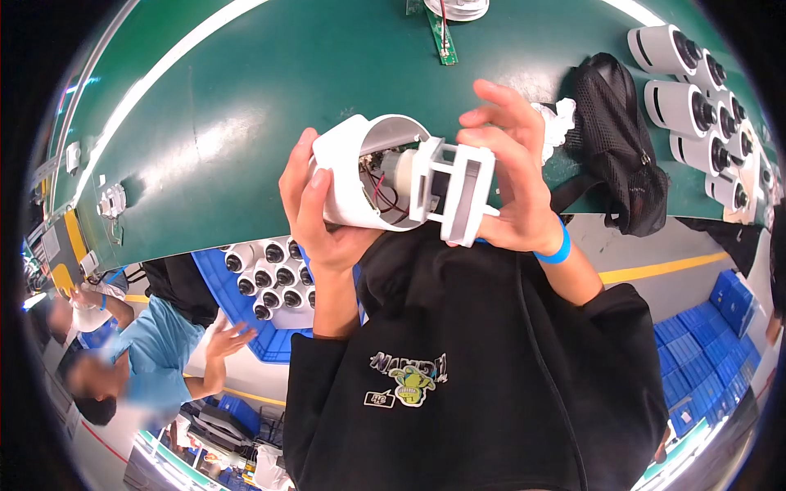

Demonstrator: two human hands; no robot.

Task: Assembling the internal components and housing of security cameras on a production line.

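My left hand (319, 213) is wrapped round a white cylindrical housing (342, 176), fingers on its left side. The housing lies tilted with its open end to the right. Inside show red and dark wires (383, 192) and a pale round part (399, 170). A white plastic bracket (469, 196), with a flat slotted end plate and thin posts, sticks out of that opening. My right hand (516, 184), a blue band on its wrist, holds the bracket by its right side; the thumb is low and the index finger raised. Where the bracket meets the inside is partly hidden.
Several white camera units (692, 106) stand at the right of the green table (246, 123), near a black mesh bag (610, 147) and crumpled white tissue (557, 127). A green circuit board (443, 45) lies far off. A blue tray (270, 348) holds more units; a person (160, 352) is left.
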